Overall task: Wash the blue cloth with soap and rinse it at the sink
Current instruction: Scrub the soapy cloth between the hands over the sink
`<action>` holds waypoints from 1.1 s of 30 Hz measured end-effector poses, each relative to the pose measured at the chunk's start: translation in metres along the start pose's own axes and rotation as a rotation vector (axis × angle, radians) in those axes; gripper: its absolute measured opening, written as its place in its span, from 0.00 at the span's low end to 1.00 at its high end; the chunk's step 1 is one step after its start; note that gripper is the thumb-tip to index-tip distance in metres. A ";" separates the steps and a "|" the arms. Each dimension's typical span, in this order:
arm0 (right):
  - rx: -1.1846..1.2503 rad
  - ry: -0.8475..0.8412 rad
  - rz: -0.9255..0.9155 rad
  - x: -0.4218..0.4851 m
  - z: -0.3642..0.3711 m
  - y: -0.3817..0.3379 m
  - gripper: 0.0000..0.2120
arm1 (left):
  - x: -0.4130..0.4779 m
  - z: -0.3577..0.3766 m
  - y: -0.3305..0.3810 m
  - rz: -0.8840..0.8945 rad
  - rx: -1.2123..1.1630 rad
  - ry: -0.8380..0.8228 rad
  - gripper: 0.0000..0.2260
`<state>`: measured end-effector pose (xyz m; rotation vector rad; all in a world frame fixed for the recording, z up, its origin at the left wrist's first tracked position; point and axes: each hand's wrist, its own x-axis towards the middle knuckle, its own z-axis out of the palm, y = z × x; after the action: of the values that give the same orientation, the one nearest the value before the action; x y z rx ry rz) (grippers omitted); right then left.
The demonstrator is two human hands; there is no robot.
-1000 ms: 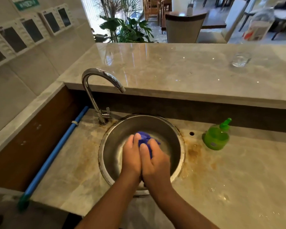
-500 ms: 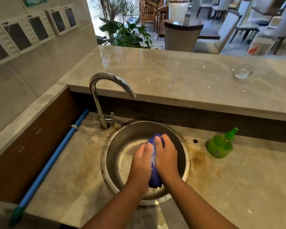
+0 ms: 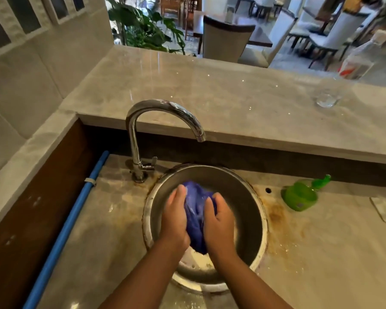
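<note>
Stained marble counter (image 3: pixel 321 253) surrounds a round steel sink (image 3: pixel 263 219), and the work sits in its bowl. The blue cloth (image 3: pixel 195 208) is bunched into a wet wad and squeezed between both hands, held above the sink floor. The left hand (image 3: pixel 174 217) presses fairly straight fingers flat along one side, while the right hand (image 3: pixel 218 221) curls its fingers into the other. This looks like the scrubbing step, palms working the fabric against itself; a pale patch low in the bowl may be suds, though I cannot tell. Above, the chrome tap (image 3: pixel 165 105) arches toward the bowl with no stream showing at its spout, and its small lever (image 3: pixel 153 162) sits at the base. A green soap bottle (image 3: pixel 299 196) stands on the counter to the right, well apart from the hands. Rinsing would call for one hand to free itself, reach the lever, and bring the cloth up under the spout.
</note>
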<state>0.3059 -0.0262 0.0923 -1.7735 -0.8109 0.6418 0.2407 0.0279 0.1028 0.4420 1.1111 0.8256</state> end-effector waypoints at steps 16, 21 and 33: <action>0.175 0.110 0.087 0.016 -0.019 -0.010 0.12 | 0.011 0.009 0.010 0.181 0.310 0.093 0.12; -0.043 0.003 -0.137 0.001 -0.005 -0.023 0.09 | -0.004 0.023 -0.001 0.105 0.232 -0.020 0.14; -0.098 -0.055 -0.109 0.013 0.006 0.002 0.10 | 0.000 0.013 -0.001 0.088 0.191 -0.048 0.15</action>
<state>0.3103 -0.0130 0.0881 -1.7926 -0.9841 0.5897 0.2532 0.0279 0.1073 0.6715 1.1369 0.7845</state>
